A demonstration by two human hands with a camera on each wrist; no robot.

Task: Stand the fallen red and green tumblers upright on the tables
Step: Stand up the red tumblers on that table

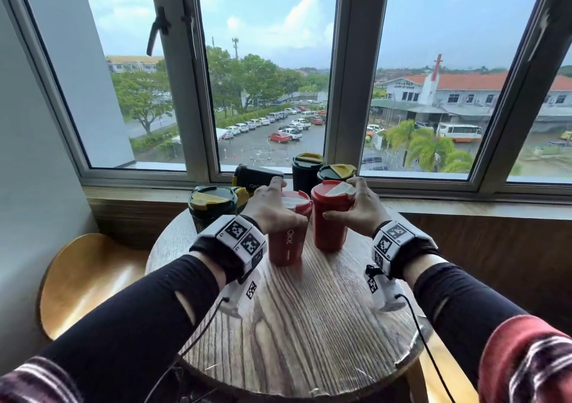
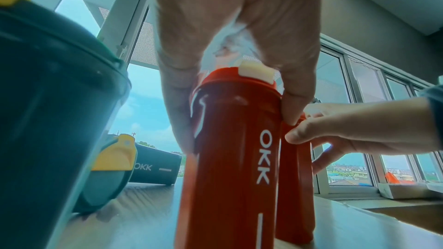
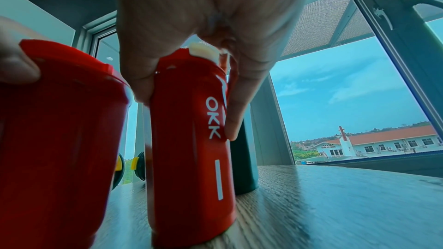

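Observation:
Two red tumblers with white lid flaps stand upright side by side on the round wooden table (image 1: 309, 325). My left hand (image 1: 272, 204) grips the left red tumbler (image 1: 286, 244) around its lid rim from above; the left wrist view shows the hand (image 2: 237, 120) curled around this tumbler (image 2: 227, 186). My right hand (image 1: 356, 207) grips the right red tumbler (image 1: 328, 229) the same way, with its fingers (image 3: 141, 90) on the tumbler (image 3: 191, 158). A dark green tumbler (image 1: 258, 175) with a yellow lid lies on its side behind them.
Another green tumbler (image 1: 212, 207) stands at the table's left edge, with a fallen one (image 2: 112, 160) just behind it. Two green tumblers (image 1: 306, 170) (image 1: 335, 173) stand upright by the window sill (image 1: 464, 204). A wooden stool (image 1: 89, 279) sits to the left.

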